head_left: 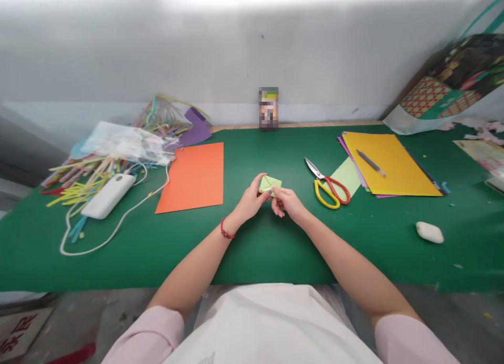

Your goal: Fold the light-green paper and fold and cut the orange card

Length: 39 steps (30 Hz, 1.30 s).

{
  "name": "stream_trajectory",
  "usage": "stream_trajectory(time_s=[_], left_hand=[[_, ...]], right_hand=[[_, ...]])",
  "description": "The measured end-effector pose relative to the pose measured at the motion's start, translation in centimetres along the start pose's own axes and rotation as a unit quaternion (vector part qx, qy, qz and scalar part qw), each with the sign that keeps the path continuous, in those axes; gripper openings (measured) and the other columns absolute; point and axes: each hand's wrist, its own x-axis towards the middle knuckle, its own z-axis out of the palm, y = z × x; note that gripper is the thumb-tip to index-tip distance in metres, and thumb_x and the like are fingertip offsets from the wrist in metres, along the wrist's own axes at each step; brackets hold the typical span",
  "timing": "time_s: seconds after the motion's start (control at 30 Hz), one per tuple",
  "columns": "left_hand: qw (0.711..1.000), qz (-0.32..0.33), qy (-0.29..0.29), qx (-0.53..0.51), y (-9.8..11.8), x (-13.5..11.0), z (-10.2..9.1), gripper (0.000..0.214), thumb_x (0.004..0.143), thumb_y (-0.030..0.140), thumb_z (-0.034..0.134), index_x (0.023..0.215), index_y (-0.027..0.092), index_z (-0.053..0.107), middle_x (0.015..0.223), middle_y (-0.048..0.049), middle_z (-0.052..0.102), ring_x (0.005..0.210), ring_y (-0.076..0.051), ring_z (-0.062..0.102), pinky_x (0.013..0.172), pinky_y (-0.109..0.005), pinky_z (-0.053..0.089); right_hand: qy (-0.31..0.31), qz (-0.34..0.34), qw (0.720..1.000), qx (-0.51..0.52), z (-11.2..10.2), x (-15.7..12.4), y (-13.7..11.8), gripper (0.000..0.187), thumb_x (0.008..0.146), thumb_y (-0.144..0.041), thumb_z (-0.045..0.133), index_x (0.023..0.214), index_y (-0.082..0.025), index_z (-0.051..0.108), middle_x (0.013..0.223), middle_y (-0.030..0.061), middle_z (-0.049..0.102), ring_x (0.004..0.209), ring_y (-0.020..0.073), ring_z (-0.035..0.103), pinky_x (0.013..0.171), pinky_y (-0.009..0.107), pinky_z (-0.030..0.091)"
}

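A small folded piece of light green paper (270, 184) is held just above the green table (252, 248) at its middle. My left hand (252, 199), with a red bracelet at the wrist, pinches the paper's left side. My right hand (286, 201) pinches its lower right corner. Both hands meet at the paper, fingers closed on it.
An orange sheet (193, 177) lies left of my hands. Scissors with red and yellow handles (328, 185) lie to the right, beside a stack of coloured sheets with a yellow one (388, 167) and a pencil (370, 163) on top. A white power bank (108, 195) with cable, paper strips, and a white eraser (429, 232) also lie about.
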Motion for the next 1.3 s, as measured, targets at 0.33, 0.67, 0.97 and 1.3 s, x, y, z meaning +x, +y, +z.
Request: stream_trajectory(time_s=[0.33,0.67,0.97,1.3], left_hand=[[0.993,-0.01,0.06,-0.102,0.1,-0.3,0.7,0.042,0.077,0.032,0.058,0.116,0.022,0.046,0.071,0.0026,0.059,0.055,-0.011,0.055,0.052,-0.023,0.047],[0.986,-0.001,-0.032,-0.161,0.2,0.3,-0.3,0.066,0.077,0.052,0.058,0.129,0.016,0.036,0.046,0.0085,0.048,0.038,-0.011,0.048,0.041,-0.023,0.039],[0.998,-0.042,-0.022,-0.047,0.4,-0.3,-0.4,0.051,0.087,0.04,0.048,0.128,0.013,0.034,0.047,0.0085,0.053,0.034,-0.009,0.047,0.037,-0.018,0.038],[0.998,-0.041,0.036,-0.027,0.8,-0.4,0.3,0.041,0.091,0.035,0.04,0.126,0.014,0.039,0.043,0.0084,0.051,0.031,-0.009,0.046,0.036,-0.018,0.038]], right_hand=[[-0.029,-0.017,0.999,-0.041,0.4,0.3,0.4,0.05,0.067,-0.07,0.055,0.071,-0.02,0.048,0.038,-0.0042,0.055,0.027,0.0091,0.045,0.03,0.019,0.033],[-0.036,-0.045,0.998,-0.019,0.6,0.1,-0.3,0.049,0.066,-0.066,0.06,0.062,-0.017,0.054,0.04,-0.0019,0.057,0.029,0.0073,0.044,0.033,0.019,0.031],[0.046,-0.044,0.996,-0.067,0.2,0.3,0.0,0.047,0.062,-0.065,0.061,0.06,-0.02,0.048,0.03,-0.0054,0.048,0.024,0.0073,0.037,0.029,0.019,0.027],[0.01,-0.027,0.998,-0.059,0.0,0.6,0.2,0.057,0.063,-0.076,0.051,0.062,-0.019,0.049,0.037,-0.0018,0.054,0.029,0.0085,0.044,0.033,0.02,0.034]])
